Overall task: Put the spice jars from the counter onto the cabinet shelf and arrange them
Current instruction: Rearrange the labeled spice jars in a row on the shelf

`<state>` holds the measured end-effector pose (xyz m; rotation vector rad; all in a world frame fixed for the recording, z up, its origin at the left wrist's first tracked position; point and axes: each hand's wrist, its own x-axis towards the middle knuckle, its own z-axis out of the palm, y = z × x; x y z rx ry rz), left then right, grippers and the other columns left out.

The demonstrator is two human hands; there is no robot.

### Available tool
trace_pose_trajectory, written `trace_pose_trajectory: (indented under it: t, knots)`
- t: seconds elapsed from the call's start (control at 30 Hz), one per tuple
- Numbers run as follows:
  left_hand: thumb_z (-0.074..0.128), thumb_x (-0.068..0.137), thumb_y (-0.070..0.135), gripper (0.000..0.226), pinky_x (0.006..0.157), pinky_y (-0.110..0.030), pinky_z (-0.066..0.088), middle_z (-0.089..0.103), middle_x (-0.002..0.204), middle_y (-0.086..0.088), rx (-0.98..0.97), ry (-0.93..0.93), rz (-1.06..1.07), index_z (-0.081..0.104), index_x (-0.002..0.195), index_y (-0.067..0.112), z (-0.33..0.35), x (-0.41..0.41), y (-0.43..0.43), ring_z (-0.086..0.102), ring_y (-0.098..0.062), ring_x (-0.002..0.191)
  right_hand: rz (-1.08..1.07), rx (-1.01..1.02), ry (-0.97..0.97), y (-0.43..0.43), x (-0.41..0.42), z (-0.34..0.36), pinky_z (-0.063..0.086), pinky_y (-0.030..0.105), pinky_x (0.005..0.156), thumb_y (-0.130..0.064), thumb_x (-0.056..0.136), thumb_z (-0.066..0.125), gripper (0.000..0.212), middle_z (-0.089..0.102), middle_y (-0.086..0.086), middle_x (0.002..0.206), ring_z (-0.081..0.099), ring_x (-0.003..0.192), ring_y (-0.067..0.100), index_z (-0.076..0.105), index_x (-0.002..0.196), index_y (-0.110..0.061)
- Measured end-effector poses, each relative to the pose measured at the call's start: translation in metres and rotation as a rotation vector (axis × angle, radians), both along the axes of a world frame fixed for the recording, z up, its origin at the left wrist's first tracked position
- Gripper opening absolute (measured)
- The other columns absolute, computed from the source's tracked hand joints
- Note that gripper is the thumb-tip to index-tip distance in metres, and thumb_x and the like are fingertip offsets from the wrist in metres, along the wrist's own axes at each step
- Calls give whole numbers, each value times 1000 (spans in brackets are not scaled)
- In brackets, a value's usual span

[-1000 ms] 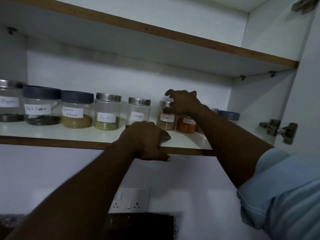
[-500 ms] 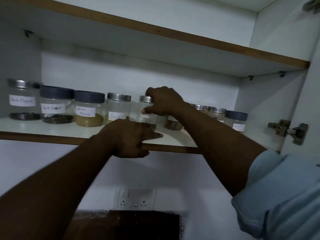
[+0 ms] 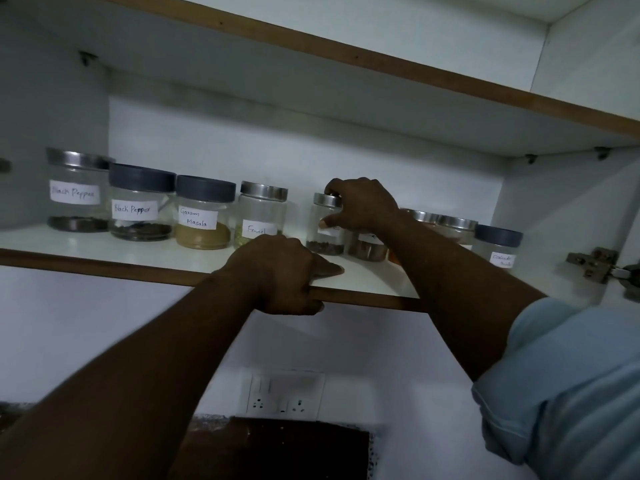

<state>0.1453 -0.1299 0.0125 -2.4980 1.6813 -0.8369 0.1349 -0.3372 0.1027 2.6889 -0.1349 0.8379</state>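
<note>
Head view: where's the jar being handled?

— Right of the middle of the shelf [image 3: 104, 249], set back from its brown wooden front edge. It's a small glass jar [image 3: 325, 233], cylindrical, with a brushed-steel lid and dark bits at the bottom.

What are the fingers doing?

— The right hand [image 3: 367, 206] has its fingers grasping that jar from above. They are curled over the lid, with the thumb pressed on the paper label. The left hand [image 3: 280, 271] is clenched on the shelf's front edge. Its fingers hook under the wood and one lies flat on the smooth white top.

And the neighbours?

— At the left end stands a steel-lidded Black Pepper jar [image 3: 78, 195]. Next come a second Black Pepper jar [image 3: 140, 206] and a Garam Masala jar [image 3: 202, 216], both with dark matte plastic lids. Then there's a steel-lidded Fennel jar [image 3: 261, 216], just behind the left hand. Beyond the right wrist are more steel-lidded jars [image 3: 455, 228]. Near the right end is a dark-lidded jar [image 3: 498, 247], its label too blurred to read.
</note>
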Motion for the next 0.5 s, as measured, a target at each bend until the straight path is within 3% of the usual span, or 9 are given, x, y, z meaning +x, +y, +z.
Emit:
trace_pose_trajectory:
  t: [0.33, 0.5]
  knots:
    - [43, 75, 77, 78, 93, -39, 52, 65, 134, 6, -17, -30, 0, 37, 148, 51, -2, 3, 3, 64, -20, 111, -8, -2, 13, 4, 7, 1, 45, 44, 100, -67, 78, 73, 75, 69, 0, 125, 60, 117, 26, 54, 136, -24]
    - [38, 74, 85, 75, 83, -40, 55, 74, 102, 4, -49, -100, 45, 63, 126, 37, 0, 2, 1, 68, -19, 89, 28, 34, -20, 13, 2, 10, 42, 45, 104, -77, 79, 64, 83, 59, 5, 140, 55, 125, 27, 50, 141, -24]
